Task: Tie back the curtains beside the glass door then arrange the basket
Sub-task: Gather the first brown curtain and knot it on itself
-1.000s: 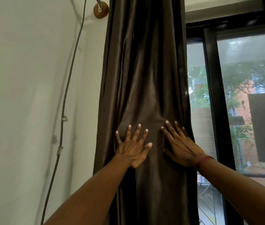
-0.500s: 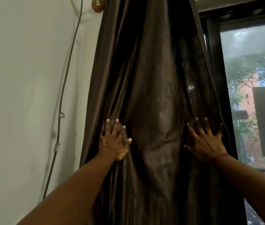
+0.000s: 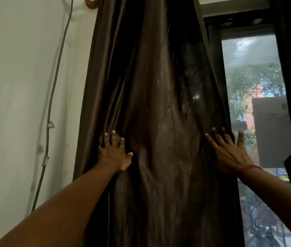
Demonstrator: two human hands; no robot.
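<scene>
Dark brown satin curtain (image 3: 159, 122) hangs between the white wall (image 3: 16, 86) and the glass door (image 3: 253, 86), its top and bottom cut off. Our left hand (image 3: 113, 154) and right hand (image 3: 228, 152) press flat on it with spread fingers, gripping nothing. We see no basket.

The curtain (image 3: 159, 104) is plain, glossy dark brown. Left of it the wall (image 3: 16, 86) is off-white, the cable (image 3: 52, 95) grey, the round wooden mount (image 3: 90, 3) orange-brown. Right of it the door frame (image 3: 216, 77) is black.
</scene>
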